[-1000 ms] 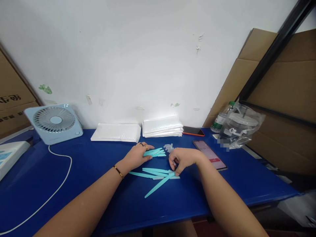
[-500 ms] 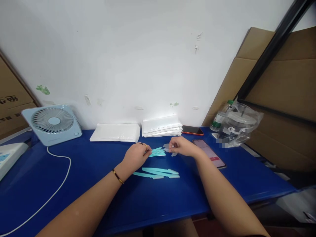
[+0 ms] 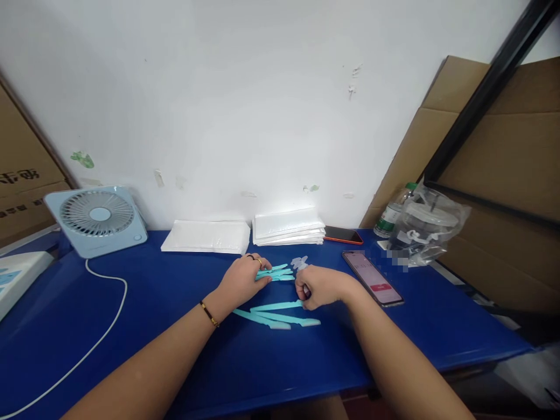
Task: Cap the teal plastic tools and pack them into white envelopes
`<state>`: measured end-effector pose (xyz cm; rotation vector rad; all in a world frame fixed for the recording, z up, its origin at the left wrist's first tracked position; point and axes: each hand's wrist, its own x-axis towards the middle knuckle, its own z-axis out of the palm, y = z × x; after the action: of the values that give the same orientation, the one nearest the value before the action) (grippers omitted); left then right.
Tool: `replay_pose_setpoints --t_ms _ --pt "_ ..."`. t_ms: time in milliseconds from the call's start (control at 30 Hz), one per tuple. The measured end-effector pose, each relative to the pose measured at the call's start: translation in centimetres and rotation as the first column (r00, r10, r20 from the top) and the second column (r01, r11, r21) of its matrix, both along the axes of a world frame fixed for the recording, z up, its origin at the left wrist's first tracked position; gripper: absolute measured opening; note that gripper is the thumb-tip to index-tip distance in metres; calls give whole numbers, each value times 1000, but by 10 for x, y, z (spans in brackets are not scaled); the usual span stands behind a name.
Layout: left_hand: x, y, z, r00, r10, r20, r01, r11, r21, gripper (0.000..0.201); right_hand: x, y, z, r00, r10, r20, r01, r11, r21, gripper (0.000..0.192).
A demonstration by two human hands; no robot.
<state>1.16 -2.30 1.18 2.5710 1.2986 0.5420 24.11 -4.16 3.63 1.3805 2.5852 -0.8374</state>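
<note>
On the blue table [image 3: 175,350] lie thin turquoise plastic sticks. My left hand [image 3: 241,280] rests on a small bundle of them [image 3: 280,273], fingers pressing it down. My right hand [image 3: 318,287] is curled at the right end of one loose stick [image 3: 275,305] and pinches it. Two more loose sticks [image 3: 280,319] lie just in front, on the table. A few small clear plastic caps [image 3: 299,262] sit behind my right hand.
Two stacks of white flat packets [image 3: 205,235] [image 3: 287,225] lie by the wall. Two phones [image 3: 373,277] [image 3: 343,234] are at the right, with a bagged container [image 3: 426,228] and a bottle [image 3: 391,213]. A light-blue fan [image 3: 97,218] with a white cable stands left.
My right hand came back from the clear caps near the bundle to the loose sticks and took hold of one end. My left hand stayed on the bundle.
</note>
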Motion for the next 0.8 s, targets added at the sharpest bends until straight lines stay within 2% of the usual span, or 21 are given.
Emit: replay_pose_setpoints --t_ms 133,233,300,400,500,567,633,700,800 --pt "4 -9 7 995 -95 -14 94 994 -62 28 -4 3 -2 989 -18 -144 39 989 140 9" --pt "7 -9 7 991 -125 -56 120 989 -92 25 -4 5 0 960 -79 -269 109 989 100 11" --pt "6 -6 7 993 -99 -68 94 994 -62 26 -1 7 -1 943 -109 -314 137 988 70 12" --pt "1 2 7 996 -27 -88 26 1000 -8 25 9 15 -5 936 -153 -317 201 971 126 6" --pt "-5 10 6 995 38 -91 -39 999 -7 24 23 23 -8 908 -279 -311 337 930 149 7" --pt "-8 13 3 995 56 -77 -56 998 1 22 30 24 -5 897 -326 -300 378 916 136 13" --pt "-9 14 -1 997 52 -62 -51 998 20 31 33 20 0 919 -280 -277 321 940 117 21" --pt "-9 12 -7 997 18 -69 -17 1000 8 45 30 12 6 962 -157 -225 178 981 75 25" --pt "-8 9 -15 991 -56 -125 46 996 -76 48 18 2 9 998 18 -67 -19 1000 -15 30"
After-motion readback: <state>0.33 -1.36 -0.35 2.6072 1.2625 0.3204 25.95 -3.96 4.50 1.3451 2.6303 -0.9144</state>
